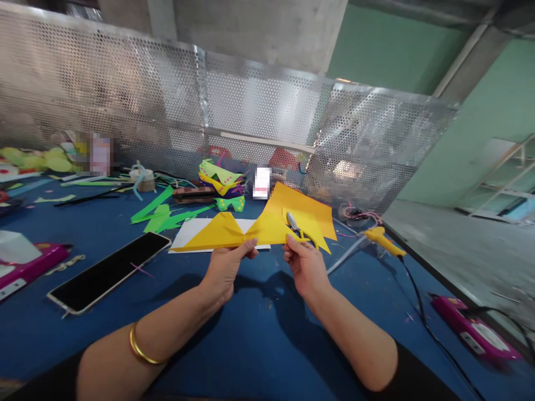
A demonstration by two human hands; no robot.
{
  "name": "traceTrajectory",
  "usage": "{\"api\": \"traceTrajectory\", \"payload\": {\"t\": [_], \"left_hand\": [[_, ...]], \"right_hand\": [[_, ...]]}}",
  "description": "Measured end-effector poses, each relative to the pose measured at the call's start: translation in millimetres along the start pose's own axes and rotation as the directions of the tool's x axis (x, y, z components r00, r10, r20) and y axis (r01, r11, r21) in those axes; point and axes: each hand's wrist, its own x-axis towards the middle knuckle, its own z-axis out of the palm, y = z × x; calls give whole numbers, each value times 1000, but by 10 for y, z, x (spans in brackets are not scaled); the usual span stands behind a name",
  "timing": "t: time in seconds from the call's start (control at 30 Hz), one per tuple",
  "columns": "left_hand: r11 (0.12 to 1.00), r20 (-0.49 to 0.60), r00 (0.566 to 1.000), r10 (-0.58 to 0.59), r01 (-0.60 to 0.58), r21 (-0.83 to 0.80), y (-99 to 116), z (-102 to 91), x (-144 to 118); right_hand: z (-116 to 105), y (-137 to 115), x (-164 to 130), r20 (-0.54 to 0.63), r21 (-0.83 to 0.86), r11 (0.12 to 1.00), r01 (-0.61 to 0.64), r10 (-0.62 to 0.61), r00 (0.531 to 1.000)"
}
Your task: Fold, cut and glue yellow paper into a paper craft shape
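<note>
A yellow paper piece [217, 234] with pointed, wing-like sides and a notch in the middle is stretched between my hands, its lower edge towards me. My left hand [225, 270] pinches that edge near the notch, thumb on top. Further right along the same edge, my right hand [307, 264] pinches the paper between thumb and fingers. White paper [190, 229] lies behind and below it. Yellow-handled scissors [292, 221] rest just beyond my right hand, on a larger orange-yellow sheet [303, 201].
A phone [111, 273] lies at left, near green paper strips [159, 217]. Behind are stacked paper masks [219, 178] and a perforated metal screen [259, 106]. On the right sit a yellow glue gun [384, 240] with a black cord and a purple power strip [476, 328].
</note>
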Motion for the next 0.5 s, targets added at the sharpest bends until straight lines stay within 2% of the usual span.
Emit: {"api": "traceTrajectory", "payload": {"t": [0.1, 0.23, 0.33, 0.43, 0.5], "left_hand": [[999, -6, 999, 34, -34, -1, 29, 2, 5], [999, -16, 1000, 2, -3, -32, 73, -1, 39], [998, -41, 999, -9, 7, -62, 72, -12, 52], [998, -45, 999, -15, 12, -61, 44, -2, 24], [998, -10, 1000, -30, 29, -50, 20, 20, -13]], "right_hand": [[-7, -8, 11, 25, -25, 1000, -8, 8, 1000], [-25, -62, 47, 70, -68, 997, -30, 35, 997], [-18, -75, 43, 119, -85, 996, 5, 6, 993], [16, -8, -23, 198, -135, 990, 35, -8, 980], [43, 67, -89, 210, -177, 984, 24, 13, 978]]}}
